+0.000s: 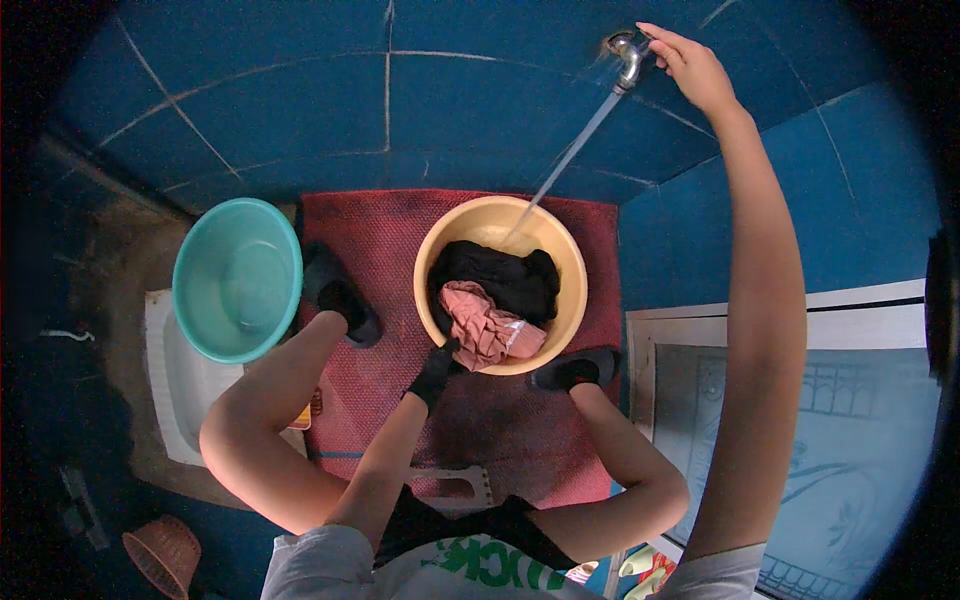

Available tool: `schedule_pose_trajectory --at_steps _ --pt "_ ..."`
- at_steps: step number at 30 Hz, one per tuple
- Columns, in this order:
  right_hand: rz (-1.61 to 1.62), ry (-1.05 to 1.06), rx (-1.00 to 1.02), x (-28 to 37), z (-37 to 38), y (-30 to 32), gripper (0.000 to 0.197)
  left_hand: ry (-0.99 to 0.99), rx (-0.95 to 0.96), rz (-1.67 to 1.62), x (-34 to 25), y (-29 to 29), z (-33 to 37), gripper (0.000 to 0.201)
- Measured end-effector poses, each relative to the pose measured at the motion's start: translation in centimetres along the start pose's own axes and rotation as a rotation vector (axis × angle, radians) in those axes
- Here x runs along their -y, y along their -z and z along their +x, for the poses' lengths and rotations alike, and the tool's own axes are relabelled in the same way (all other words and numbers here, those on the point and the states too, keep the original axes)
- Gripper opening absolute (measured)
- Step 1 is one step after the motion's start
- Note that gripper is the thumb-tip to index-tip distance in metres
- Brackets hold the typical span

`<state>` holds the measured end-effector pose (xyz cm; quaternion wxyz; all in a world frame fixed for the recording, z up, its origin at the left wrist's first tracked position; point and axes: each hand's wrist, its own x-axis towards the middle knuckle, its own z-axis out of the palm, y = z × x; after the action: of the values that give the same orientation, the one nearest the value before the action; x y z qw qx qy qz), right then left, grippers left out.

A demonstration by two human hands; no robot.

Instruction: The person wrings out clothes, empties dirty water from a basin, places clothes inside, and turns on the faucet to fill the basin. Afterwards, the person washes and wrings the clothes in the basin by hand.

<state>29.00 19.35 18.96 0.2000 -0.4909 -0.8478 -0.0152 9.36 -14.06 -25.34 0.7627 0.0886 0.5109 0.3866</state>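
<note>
A metal tap (628,58) on the tiled wall pours a stream of water (575,145) into a yellow basin (573,270). My right hand (690,70) is raised to the tap, its fingers closed on the handle. Inside the basin, a dark black cloth (495,278) lies behind a bunched pink cloth (485,325). In a dark glove, my left hand (433,378) grips the basin's near-left rim beside the pink cloth; its fingertips are hard to make out against the dark cloth.
A red mat (380,215) lies under the basin, between my feet. To the left, a teal basin (237,280) rests over a white squat toilet (180,400). A woven basket (162,555) stands at lower left. A white-framed door (800,430) is on the right.
</note>
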Motion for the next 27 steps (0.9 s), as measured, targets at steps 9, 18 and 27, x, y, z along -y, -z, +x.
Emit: schedule_pose_trajectory --at_steps 9,18,27 --pt "-0.524 0.258 -0.331 3.4 -3.7 1.0 0.037 0.044 0.094 -0.048 1.9 4.1 3.1 0.025" --pt "0.035 -0.181 0.461 5.1 -34.7 -4.6 0.039 -0.459 0.443 0.455 -2.3 12.7 2.9 0.028" --pt "0.434 -0.496 0.483 9.4 -45.6 -7.4 0.035 -0.049 0.053 0.627 -15.4 11.9 -6.3 0.028"
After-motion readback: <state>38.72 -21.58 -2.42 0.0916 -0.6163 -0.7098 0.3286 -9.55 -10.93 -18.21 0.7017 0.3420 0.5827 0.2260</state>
